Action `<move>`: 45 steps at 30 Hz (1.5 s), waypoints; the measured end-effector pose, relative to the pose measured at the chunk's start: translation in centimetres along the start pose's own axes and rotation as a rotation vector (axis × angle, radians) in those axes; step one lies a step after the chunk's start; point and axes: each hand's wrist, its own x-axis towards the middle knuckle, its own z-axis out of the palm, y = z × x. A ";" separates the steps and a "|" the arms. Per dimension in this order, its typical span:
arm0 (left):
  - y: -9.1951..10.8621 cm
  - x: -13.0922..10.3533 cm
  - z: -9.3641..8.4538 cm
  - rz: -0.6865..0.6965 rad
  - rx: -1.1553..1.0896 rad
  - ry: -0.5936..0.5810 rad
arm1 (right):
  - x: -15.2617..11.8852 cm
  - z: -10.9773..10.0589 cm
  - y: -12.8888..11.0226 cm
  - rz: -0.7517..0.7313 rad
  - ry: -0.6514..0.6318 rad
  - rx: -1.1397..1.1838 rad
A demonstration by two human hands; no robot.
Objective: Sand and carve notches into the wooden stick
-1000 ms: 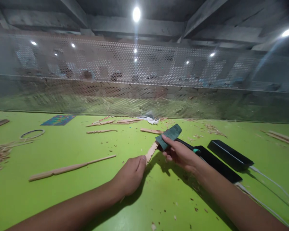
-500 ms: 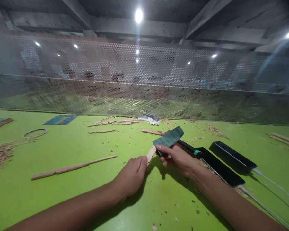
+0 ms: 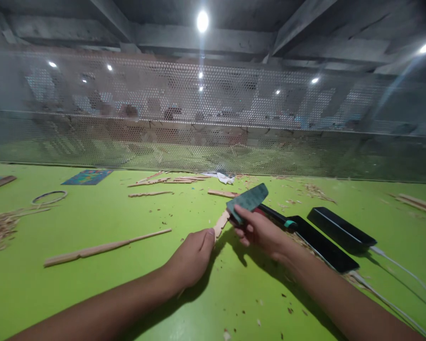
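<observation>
My left hand point(image 3: 194, 255) is closed round a pale, notched wooden piece point(image 3: 221, 224) that points up and to the right. In my right hand point(image 3: 261, 233) is a dark green sanding sheet point(image 3: 247, 202), pinched between thumb and fingers. The sheet's lower left edge meets the upper end of the wooden piece; whether it wraps round the far side is hidden. Just behind my right hand lies a black-handled tool point(image 3: 275, 214) with a green band.
A long carved stick point(image 3: 106, 248) lies on the green table point(image 3: 120, 303) at left, near a ring point(image 3: 49, 197) and wood shavings point(image 3: 0, 232). Two black devices point(image 3: 341, 231) point(image 3: 324, 244) with white cables lie at right. A perforated screen point(image 3: 213, 128) stands behind.
The sheet has tilted a little and shifted slightly down at its near end, showing more of the wooden piece's tip. Both hands keep their hold, and the view has moved slightly.
</observation>
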 end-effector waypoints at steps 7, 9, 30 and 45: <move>0.0 0.0 0.1 -0.028 -0.069 0.027 | 0.5 -3.6 -2.2 0.048 -0.167 0.014; 0.2 -0.1 0.1 -0.047 -0.111 0.053 | 0.4 -4.1 -2.3 0.039 -0.214 0.014; 0.2 -0.3 -0.1 0.098 -0.075 0.114 | 0.4 -4.8 -1.7 -0.142 -0.192 -0.237; 0.1 0.2 -0.1 0.092 0.233 0.024 | -0.6 -0.4 -0.8 -0.194 -0.080 -0.196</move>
